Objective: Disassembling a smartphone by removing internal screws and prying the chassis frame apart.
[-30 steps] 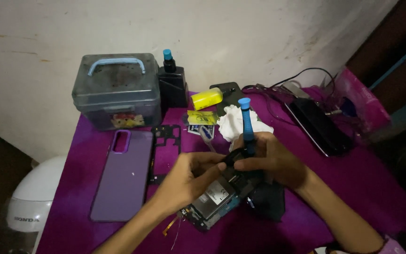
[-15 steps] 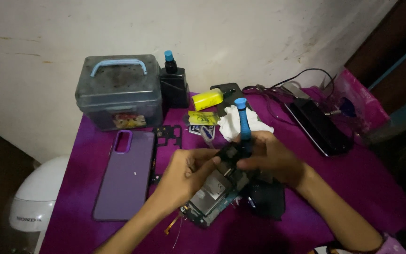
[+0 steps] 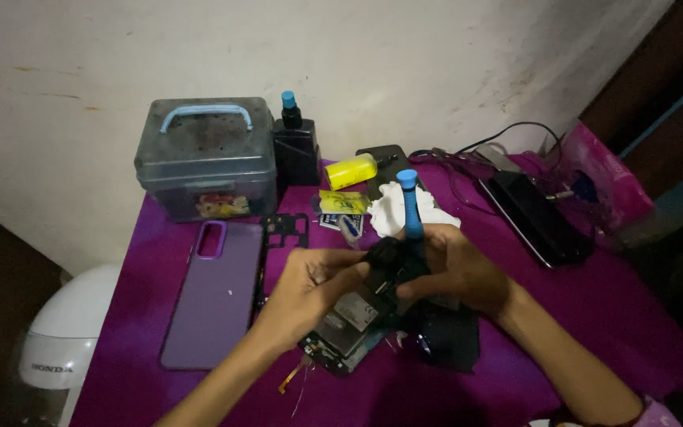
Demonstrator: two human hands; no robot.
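**Opened phone held over purple mat; blue tool raised at its upper end**

Head view. The left hand grips the opened phone by its near side, fingers curled over the upper edge and thumb across the exposed internals. The right hand is closed around a blue-handled tool, which stands nearly upright with its working end hidden behind the fingers at the phone's top. The phone sits tilted, lower end just above or touching the purple mat; contact cannot be confirmed. A thin orange ribbon trails from its lower corner.

Change noted: compared with the frames from a second ago, the phone is angled more steeply and both hands have closed in at its upper end; the tool's position is nearly unaltered. Judgement: work is concentrated on a part near the top of the board, with the phone turned for access.

Surroundings: a purple back cover lies left of the hands, a black frame beside it, and a grey lidded box behind.
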